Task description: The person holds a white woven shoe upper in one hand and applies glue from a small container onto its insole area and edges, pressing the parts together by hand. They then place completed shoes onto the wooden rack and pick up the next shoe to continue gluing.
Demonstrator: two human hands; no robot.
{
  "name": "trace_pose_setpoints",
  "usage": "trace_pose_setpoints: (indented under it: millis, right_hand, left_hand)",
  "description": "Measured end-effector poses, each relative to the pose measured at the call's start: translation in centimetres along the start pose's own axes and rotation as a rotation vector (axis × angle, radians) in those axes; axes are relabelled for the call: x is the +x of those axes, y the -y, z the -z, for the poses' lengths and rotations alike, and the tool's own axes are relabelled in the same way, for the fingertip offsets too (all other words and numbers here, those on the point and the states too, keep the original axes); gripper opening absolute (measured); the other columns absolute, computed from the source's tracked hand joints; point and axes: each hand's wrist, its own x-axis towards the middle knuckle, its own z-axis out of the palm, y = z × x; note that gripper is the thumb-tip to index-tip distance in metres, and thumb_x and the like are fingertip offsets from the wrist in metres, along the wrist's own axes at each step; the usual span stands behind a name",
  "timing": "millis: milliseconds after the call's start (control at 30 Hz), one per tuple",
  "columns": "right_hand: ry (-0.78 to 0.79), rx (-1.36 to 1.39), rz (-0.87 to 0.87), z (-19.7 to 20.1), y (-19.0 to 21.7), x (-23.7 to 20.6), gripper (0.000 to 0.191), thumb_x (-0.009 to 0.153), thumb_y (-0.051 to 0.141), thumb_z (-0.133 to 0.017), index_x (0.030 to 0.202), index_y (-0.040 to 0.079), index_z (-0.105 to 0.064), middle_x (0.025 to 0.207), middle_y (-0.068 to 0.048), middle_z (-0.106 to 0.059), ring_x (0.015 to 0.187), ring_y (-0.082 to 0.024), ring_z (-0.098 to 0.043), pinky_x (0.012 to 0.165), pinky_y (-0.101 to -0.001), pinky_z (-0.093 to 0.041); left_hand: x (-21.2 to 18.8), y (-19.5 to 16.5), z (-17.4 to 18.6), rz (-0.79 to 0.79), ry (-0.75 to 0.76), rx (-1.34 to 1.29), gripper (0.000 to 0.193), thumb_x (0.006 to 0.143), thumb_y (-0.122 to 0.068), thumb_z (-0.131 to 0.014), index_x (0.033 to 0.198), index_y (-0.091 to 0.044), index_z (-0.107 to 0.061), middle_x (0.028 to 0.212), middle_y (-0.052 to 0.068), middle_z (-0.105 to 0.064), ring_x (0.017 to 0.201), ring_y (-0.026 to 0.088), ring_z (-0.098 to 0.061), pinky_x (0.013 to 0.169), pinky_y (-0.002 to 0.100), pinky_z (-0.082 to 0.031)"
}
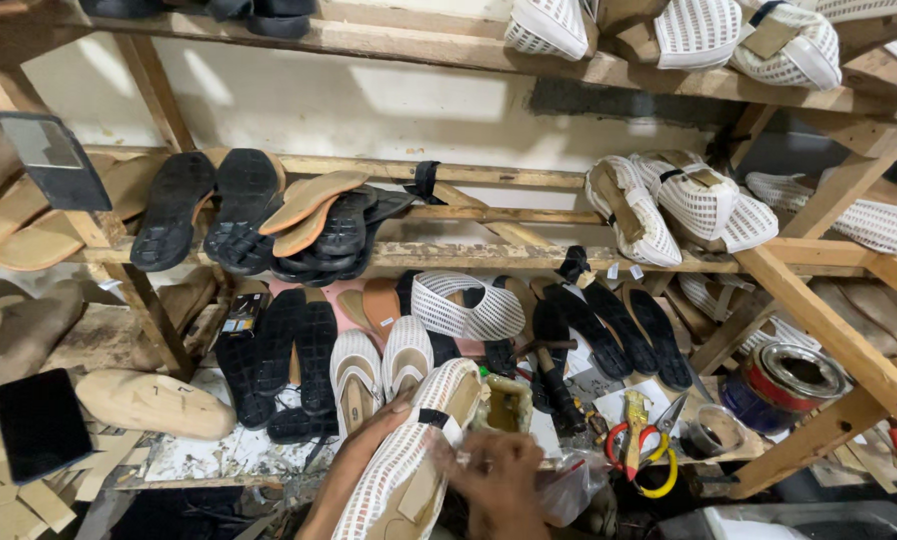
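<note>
Tin: we spot a round can point(786, 385) on the right — red-and-blue label band, open top.
Packet: small dark labelled card point(241, 313) against the left post.

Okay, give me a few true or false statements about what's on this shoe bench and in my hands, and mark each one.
1. Both hands are on a white mesh shoe. True: the left hand grips its side and the right hand works at its opening.
2. The red-and-yellow pliers are in the right hand. False: they lie on the bench.
3. Black soles lean on the middle wooden rack. True.
4. The open tin can sits on the top shelf. False: it stands low at the right, beside the bench.
</note>
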Motion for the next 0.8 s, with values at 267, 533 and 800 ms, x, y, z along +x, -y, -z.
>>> trace_pose_setpoints:
  millis: [267, 533, 800]
  right_hand:
    - [0.131, -0.112, 0.224, 0.0, 0.7, -0.4, 0.048, 0.087, 0.020, -0.065, 0.131, 0.040, -0.072, 0.109, 0.006, -0.061, 0.096, -0.016, -0.046, 0.090, -0.0507, -0.028]
    - [0.108, -0.022, -0.085, 2.5, 1.1, 1.8, 0.063, 0.078, 0.002, -0.057, 0.133, 0.030, -0.069, 0.115, -0.002, -0.059, 0.103, -0.026, -0.045, 0.094, -0.0430, -0.032]
    - [0.122, -0.126, -0.036, 2.2, 0.2, 2.7, 0.070, 0.070, -0.003, -0.064, 0.133, 0.026, -0.071, 0.111, -0.006, -0.059, 0.103, -0.027, -0.044, 0.091, -0.0420, -0.032]
  left_hand:
    - [-0.4, 2.9, 3.3, -0.245, 0.185, 0.005, 0.046, 0.096, -0.027, -0.060, 0.136, -0.006, -0.057, 0.119, 0.015, -0.074, 0.087, 0.021, -0.072, 0.077, 0.033, -0.058]
    - [4.3, 4.2, 8.4, 0.110, 0.208, -0.346, 0.041, 0.099, -0.033, -0.061, 0.124, -0.003, -0.070, 0.105, 0.013, -0.077, 0.089, 0.021, -0.074, 0.078, 0.035, -0.060]
    - [2.4, 5.6, 9.6, -0.209, 0.126, 0.015, 0.050, 0.095, -0.025, -0.060, 0.140, -0.003, -0.056, 0.126, 0.013, -0.072, 0.109, 0.019, -0.071, 0.095, 0.034, -0.057]
